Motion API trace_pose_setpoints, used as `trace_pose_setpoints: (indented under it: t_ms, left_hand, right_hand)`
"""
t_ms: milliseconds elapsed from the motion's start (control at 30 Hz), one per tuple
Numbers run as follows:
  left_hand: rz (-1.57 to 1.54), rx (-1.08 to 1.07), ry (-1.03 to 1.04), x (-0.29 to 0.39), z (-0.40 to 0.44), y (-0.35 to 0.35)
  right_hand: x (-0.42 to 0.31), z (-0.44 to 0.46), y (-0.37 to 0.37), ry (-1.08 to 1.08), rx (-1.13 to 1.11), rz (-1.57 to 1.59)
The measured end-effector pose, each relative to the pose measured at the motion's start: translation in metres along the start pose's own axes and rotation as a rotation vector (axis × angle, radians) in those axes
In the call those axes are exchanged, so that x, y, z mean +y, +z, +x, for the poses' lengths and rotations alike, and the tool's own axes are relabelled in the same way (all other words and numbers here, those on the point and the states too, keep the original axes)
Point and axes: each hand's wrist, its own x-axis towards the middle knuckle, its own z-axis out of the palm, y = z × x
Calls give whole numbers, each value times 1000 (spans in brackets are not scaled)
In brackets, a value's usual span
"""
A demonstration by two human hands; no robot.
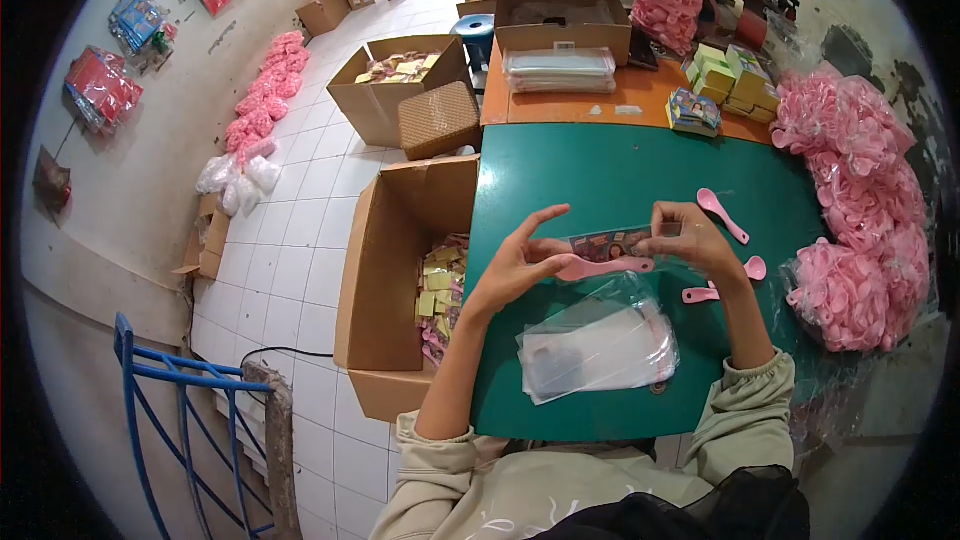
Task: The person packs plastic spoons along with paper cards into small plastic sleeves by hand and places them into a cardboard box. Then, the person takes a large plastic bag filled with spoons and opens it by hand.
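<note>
Over the green table (570,175), my left hand (512,268) pinches a pink spoon (600,268), its index finger stretched away. Right behind the spoon is a small dark printed card (600,244), apparently with clear plastic around it. My right hand (692,236) grips the card and plastic at their right end, fingers closed. Below both hands lies a loose stack of clear plastic bags (600,350). To the right, a pink spoon (720,214) lies alone, and two more, one spoon (755,268) and another (700,294), lie partly behind my right forearm.
Bundles of bagged pink spoons (860,290) line the table's right side. Yellow card stacks (725,80) and packaged clear bags (560,70) sit on the orange surface (640,95) behind. An open cardboard box (370,280) with packed pieces stands left, near a blue metal railing (185,375).
</note>
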Motion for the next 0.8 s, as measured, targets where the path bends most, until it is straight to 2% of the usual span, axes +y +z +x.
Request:
trace_pose_setpoints:
  t_ms: [67, 167, 267, 400, 467, 533, 567, 667, 733, 800]
  left_hand:
    - [-15, 32, -8, 2, 0, 0]
    - [-28, 50, -47, 8, 0, 3]
    - [-22, 32, -81, 3, 1, 3]
    - [41, -25, -100, -1, 1, 7]
    - [167, 49, -58, -10, 4, 11]
    - [360, 194, 22, -17, 5, 18]
    - [237, 163, -51, -20, 6, 19]
    - [-83, 80, -254, -22, 6, 24]
    - [-228, 39, -370, -19, 4, 29]
    - [-197, -22, -412, -16, 1, 24]
  right_hand:
    - [-4, -2, 2, 100, -78, 186]
    - [-23, -7, 2, 196, -89, 119]
    - [-3, -2, -3, 87, -80, 74]
    - [-1, 1, 3, 61, -42, 169]
    - [-6, -1, 3, 41, -23, 141]
    - [-11, -1, 3, -10, 154, -52]
    - [-13, -2, 4, -32, 240, -149]
    - [-20, -2, 14, -203, 152, -287]
    - [-25, -6, 19, -272, -57, -360]
    - [-24, -9, 23, -307, -186, -445]
